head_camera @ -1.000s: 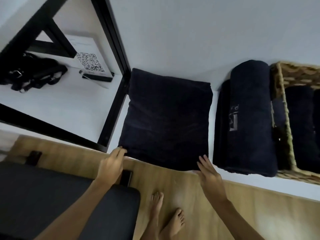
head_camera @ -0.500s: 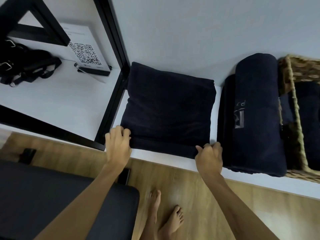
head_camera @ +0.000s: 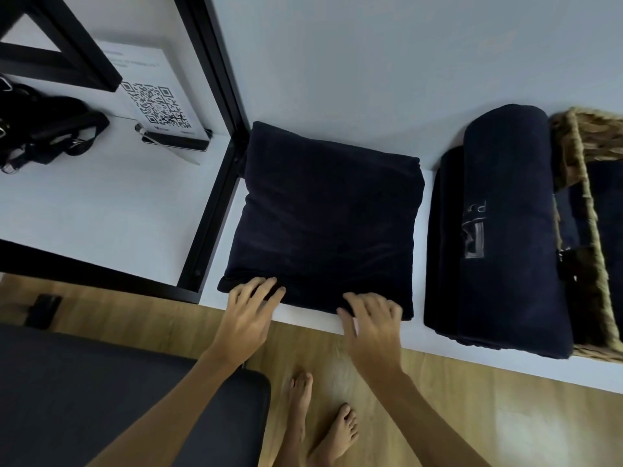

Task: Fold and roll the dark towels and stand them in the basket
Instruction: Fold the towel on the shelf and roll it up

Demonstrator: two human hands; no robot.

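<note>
Folded towel: a dark square towel lies flat on the white table, its near edge at the table's front edge.
Left hand: the left hand rests spread fingers on the towel's near-left edge, grip released.
Right hand: the right hand lies on the near-right edge, fingers bent over it; whether the grip pinches cloth I cannot tell.
Rolled towel: a dark rolled towel lies just beside the wicker basket.
Cut off: the basket runs off the right edge; dark towels inside are only partly visible.
Open room: bare table strip between the two towels; a black frame post borders the folded towel's left side.
</note>
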